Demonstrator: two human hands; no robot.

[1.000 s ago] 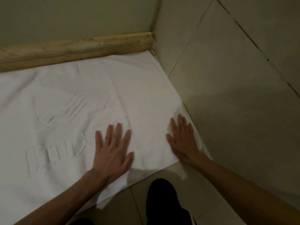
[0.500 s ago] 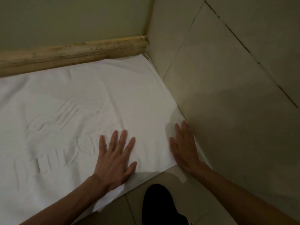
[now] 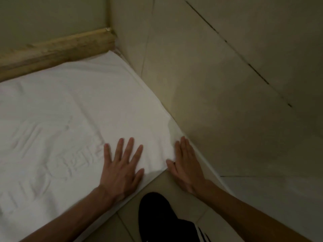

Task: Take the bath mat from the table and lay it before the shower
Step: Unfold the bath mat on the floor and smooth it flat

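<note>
Bath mat (image 3: 73, 105) past left edge

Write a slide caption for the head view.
Left hand flat on the white bath mat, right hand at its corner, mat spread between wooden sill and tiled wall.

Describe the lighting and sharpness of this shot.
Head view: dim, yellowish light with no glare; the white bath mat is the brightest area; the left hand and right hand look slightly soft, as does the mat's embossed pattern; a dark shadow falls on the tiled wall.
</note>
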